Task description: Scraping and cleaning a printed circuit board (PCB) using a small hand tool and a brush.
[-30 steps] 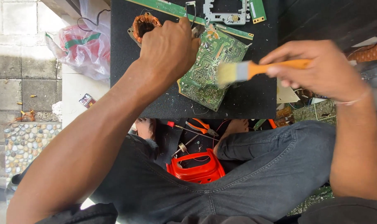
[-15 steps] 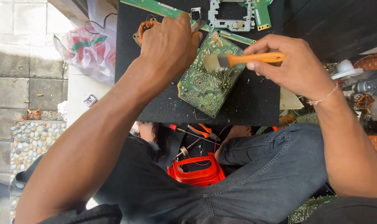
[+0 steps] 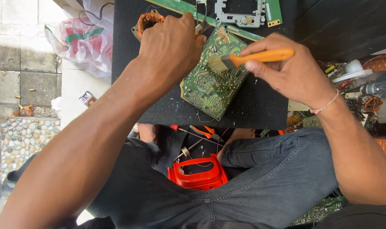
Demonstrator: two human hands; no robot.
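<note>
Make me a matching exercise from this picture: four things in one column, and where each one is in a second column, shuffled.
Things:
1. brush
2. circuit board
3. red stool
4. plastic bag

Places:
A. on the ground at the left of the black mat
B. in the right hand
C. below, between the person's legs
D. flat on the mat, steadied by the left hand

Pairs: 1-B, 2-D, 3-C, 4-A
</note>
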